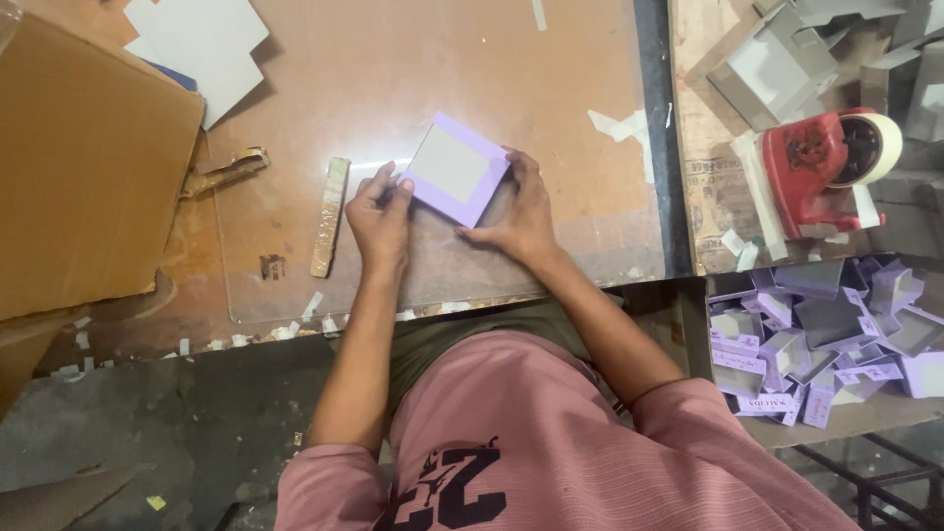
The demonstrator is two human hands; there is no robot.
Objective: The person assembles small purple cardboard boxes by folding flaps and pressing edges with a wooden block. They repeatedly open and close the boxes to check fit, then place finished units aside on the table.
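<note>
both hands, left hand (pixel 379 211) and right hand (pixel 519 211), clasp the lilac box (pixel 454 167) from opposite sides, fingers curled, just far of them on the worktop (pixel 393 79).

Brown worktable (pixel 393 59): clear sheet (pixel 590 236), wooden stick (pixel 330 216), white cards (pixel 197 44), lilac box (pixel 454 167).

Matt lilac paper wraps the grey cardboard box (pixel 454 167); the counter (pixel 393 69) is smooth, worn brown board under a clear glossy sheet.

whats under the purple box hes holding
The purple box sits on a clear sheet laid over the brown table, held by the left hand and right hand. Anything directly beneath is covered.
</note>
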